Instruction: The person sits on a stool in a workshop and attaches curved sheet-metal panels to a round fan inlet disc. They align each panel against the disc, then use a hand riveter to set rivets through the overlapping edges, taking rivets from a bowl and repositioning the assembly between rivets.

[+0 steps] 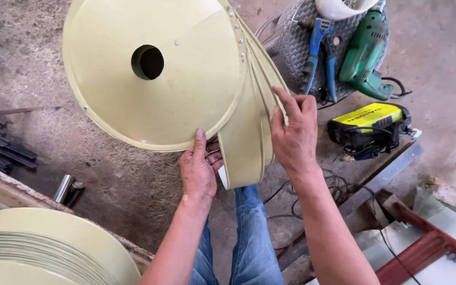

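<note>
**While both hands clamp the pale drum**

While I watch from the head view, my left hand (199, 169) has its grip pinching the rim of the cream metal disc (154, 68) (1 round hole at its middle). My right hand (294, 132) pinches the curved side band (246, 142), held above my knees. 1 green drill (365, 53) and blue pliers (320, 50) lie nearby in a basket (291, 47).
</note>
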